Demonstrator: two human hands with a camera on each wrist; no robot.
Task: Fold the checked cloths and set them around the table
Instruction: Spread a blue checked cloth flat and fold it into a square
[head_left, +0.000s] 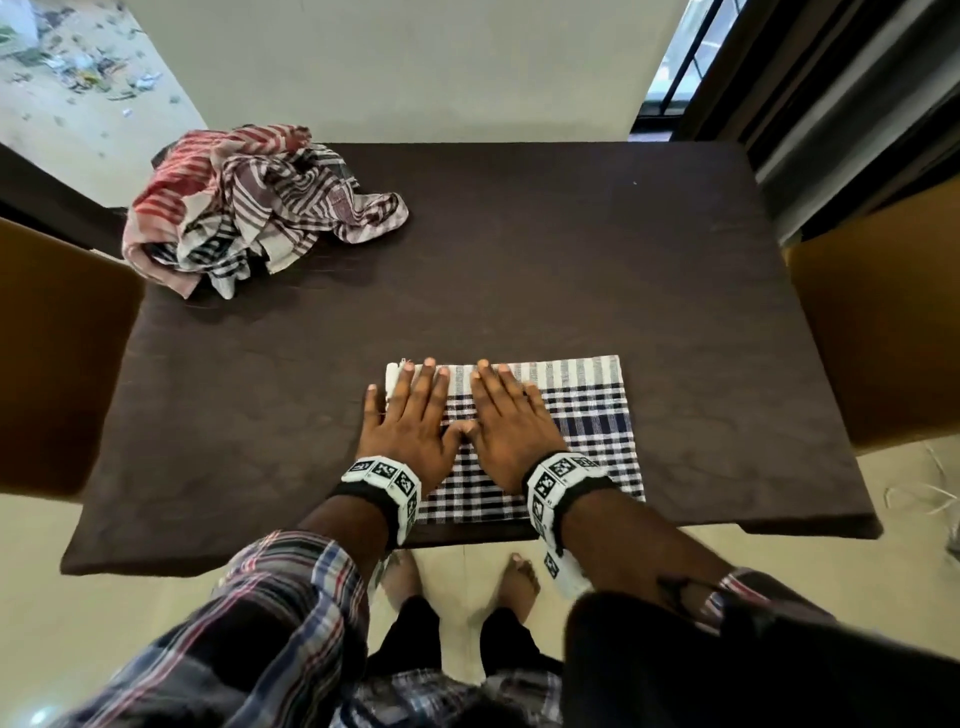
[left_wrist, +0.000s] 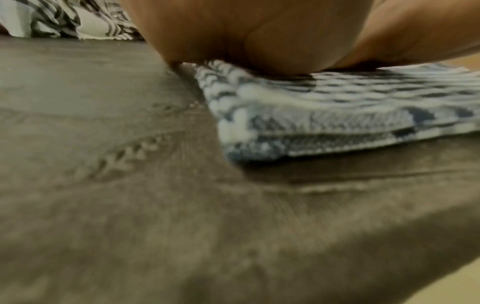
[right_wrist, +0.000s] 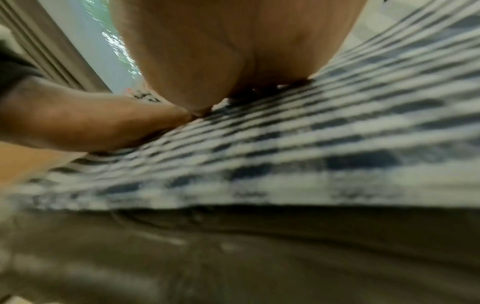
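A folded navy-and-white checked cloth (head_left: 587, 421) lies flat near the front edge of the dark brown table (head_left: 519, 260). Both hands press on its left half, palms down, fingers straight and spread. My left hand (head_left: 410, 415) covers the cloth's left edge, with its little finger on the bare table. Beside it, thumbs touching, lies my right hand (head_left: 506, 415). In the left wrist view the palm (left_wrist: 259, 37) sits on the layered cloth edge (left_wrist: 324, 127). In the right wrist view the palm (right_wrist: 221, 51) presses the checked cloth (right_wrist: 311, 144).
A heap of unfolded checked cloths (head_left: 249, 208), red, maroon and black, sits at the table's far left corner. Tan chairs stand at the left (head_left: 57, 353) and right (head_left: 883, 332) sides. A window frame (head_left: 779, 67) is at the far right. My bare feet (head_left: 519, 577) show below the table's front edge.
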